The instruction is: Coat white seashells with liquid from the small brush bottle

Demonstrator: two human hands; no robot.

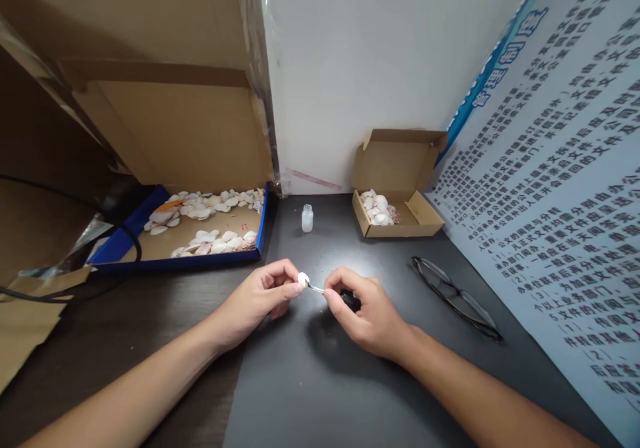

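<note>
Between the thumb and finger of my left hand [267,291] is a small white shell [303,279]. My right hand [367,311] grips a thin-stemmed applicator [316,289], and its tip meets the shell, touching or nearly so. A black piece [351,299], which looks like a cap, shows inside the right hand; whether it joins the stem is hidden by the fingers. Behind both hands a small bottle [307,219] stands upright without a lid, with whitish contents.
At the left, a blue-edged tray [183,262] holds many shells [200,211] and an orange piece [170,206]. A small open cardboard box [400,230] with shells [379,208] sits back right. Glasses [457,296] lie to the right. A black cable [137,245] hangs at the left.
</note>
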